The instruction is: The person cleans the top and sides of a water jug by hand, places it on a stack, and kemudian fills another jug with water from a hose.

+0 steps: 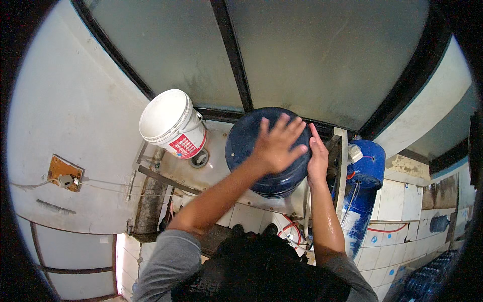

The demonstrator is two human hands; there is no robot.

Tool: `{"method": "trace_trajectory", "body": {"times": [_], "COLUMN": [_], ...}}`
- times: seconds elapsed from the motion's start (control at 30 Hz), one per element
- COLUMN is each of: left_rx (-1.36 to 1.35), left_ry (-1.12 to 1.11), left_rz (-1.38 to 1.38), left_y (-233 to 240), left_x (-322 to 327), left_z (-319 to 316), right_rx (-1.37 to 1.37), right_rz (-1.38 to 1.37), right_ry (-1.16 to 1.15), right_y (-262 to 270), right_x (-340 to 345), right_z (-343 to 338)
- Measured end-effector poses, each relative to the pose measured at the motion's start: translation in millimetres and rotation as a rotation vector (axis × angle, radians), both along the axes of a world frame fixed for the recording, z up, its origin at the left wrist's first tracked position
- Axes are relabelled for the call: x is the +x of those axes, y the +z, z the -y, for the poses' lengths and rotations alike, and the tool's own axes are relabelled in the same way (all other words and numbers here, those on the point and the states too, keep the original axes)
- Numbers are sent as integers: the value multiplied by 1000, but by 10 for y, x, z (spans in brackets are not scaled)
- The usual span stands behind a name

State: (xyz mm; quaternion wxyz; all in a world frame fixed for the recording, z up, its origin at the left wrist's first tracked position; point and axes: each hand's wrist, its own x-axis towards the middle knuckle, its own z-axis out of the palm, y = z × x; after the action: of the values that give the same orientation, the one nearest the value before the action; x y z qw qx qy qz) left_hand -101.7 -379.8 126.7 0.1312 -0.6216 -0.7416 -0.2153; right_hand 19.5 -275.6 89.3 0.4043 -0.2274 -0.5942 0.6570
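Note:
A dark blue plastic water jug (245, 137) stands before me on a metal counter (217, 145), its broad round end facing up. My left hand (279, 145), slightly blurred, lies over that end with its fingers spread. Against the jug's right side my right hand (318, 160) is held flat, fingers pointing up, steadying it. The wet right forearm glistens. The jug hides most of the counter beneath it, and ribs show low on its near side.
Left of the jug a white plastic bucket (166, 117) tilts beside a round drain opening (199, 158). Frosted glass panels (320, 56) rise behind. A blue drum (366, 162) stands at right, with more water jugs (430, 275) on the floor. A cord (139, 195) crosses at left.

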Motion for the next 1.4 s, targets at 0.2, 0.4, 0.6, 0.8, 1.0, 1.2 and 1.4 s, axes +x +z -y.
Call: {"method": "trace_trajectory", "body": {"times": [0.2,0.4,0.6,0.8,1.0,1.2,1.4], "left_rx": [-878,-41,603,565,425,83,-189], "left_ry": [887,422,122,-396,-583,-585,-687], "left_rz": [487,1473,2002,2371,2396,2388,2243], "left_y": [-1263,-1313,-1370,-512,94,-131,-67], "left_x": [-2595,-1511,-792,-898,-1124,-1048,-457], "left_z": [2087,1572,1031,1023,1157,1035,1149], "right_rx": [-66,-245,-338,-432,-219,-49,-213], "right_rz": [18,-36,-164,-153,-252,-160,-140], "right_ry": [6,-325,-208,-385,-595,-770,-899], "right_y": [-121,-222,-758,-55,603,-26,279], "right_x": [-164,-190,172,213,247,508,999], "right_z": [234,159,153,750,1535,1879,2881]}}
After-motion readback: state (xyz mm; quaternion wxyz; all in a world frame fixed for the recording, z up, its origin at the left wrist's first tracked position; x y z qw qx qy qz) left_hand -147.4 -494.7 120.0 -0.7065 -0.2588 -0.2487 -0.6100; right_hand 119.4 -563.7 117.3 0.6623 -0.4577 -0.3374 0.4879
